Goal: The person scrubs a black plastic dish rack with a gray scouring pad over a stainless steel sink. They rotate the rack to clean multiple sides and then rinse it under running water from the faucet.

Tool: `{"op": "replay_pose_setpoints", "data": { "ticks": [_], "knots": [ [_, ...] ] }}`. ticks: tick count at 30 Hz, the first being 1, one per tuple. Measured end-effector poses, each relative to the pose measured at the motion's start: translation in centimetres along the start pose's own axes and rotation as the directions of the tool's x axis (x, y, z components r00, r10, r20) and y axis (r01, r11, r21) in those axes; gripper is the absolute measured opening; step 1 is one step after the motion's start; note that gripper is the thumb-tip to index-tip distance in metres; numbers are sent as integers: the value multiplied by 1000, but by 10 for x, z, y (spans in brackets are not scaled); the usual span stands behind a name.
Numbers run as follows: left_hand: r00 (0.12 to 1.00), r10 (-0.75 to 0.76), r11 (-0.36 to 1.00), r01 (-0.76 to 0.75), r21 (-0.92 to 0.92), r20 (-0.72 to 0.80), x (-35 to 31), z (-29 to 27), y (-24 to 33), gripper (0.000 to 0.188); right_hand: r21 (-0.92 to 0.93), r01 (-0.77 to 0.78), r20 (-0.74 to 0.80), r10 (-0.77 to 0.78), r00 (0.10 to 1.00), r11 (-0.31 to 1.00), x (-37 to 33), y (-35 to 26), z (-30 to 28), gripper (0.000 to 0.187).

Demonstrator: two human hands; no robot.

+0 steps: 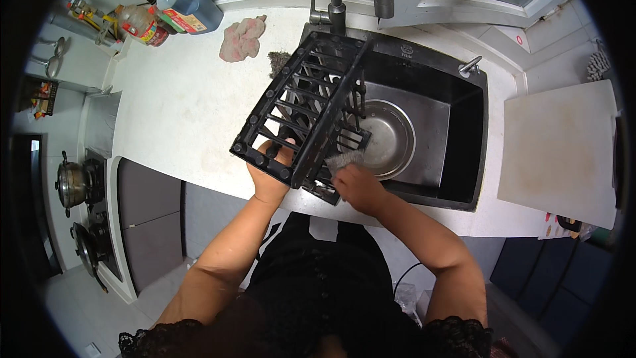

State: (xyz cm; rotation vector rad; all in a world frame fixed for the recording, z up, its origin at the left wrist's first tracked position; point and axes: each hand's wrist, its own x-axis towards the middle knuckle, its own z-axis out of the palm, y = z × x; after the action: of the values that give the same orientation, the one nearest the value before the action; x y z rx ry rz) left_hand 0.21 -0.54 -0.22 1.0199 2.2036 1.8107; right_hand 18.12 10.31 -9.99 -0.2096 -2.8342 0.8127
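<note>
A black slatted dish rack (329,114) is tilted over the counter and the left part of the black sink (468,139). My left hand (268,184) is closed around a bar at the rack's near left end, its fingers partly hidden by the slats. In my right hand (358,187) is a grey scouring pad (345,158), pressed against the rack's lower right side; the hand is slightly blurred. Below and beyond it, a round metal basin (392,136) rests in the sink, its left part covered by the rack.
A tall faucet (337,0) rises behind the rack. On the white counter (179,116) lie a pinkish cloth (243,38) and a dark scrubber (278,61); bottles, including a blue-grey jug (192,12), stand at back left. A pale cutting board (556,152) lies right of the sink.
</note>
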Motion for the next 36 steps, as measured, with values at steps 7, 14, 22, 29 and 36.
{"op": "replay_pose_setpoints", "data": {
  "ticks": [7,14,22,29,36],
  "knots": [
    [995,-68,996,72,-49,68,-5,-7,-13,37,-160,-44,-230,6,973,986,12,25,-15,17],
    [996,-79,988,84,-126,42,-2,2,4,33,-281,-34,43,48,998,959,-2,13,-19,21],
    [943,-321,845,325,-424,83,2,12,12,20,-75,46,-111,-54,992,996,-32,-15,5,24],
    [979,-203,926,181,-331,-32,31,14,27,12,-161,104,-160,-130,978,981,-5,-17,-19,20],
    [992,37,996,-26,-90,123,29,-11,21,16,-92,-191,-386,141,911,977,19,38,-38,30]
  ]
}}
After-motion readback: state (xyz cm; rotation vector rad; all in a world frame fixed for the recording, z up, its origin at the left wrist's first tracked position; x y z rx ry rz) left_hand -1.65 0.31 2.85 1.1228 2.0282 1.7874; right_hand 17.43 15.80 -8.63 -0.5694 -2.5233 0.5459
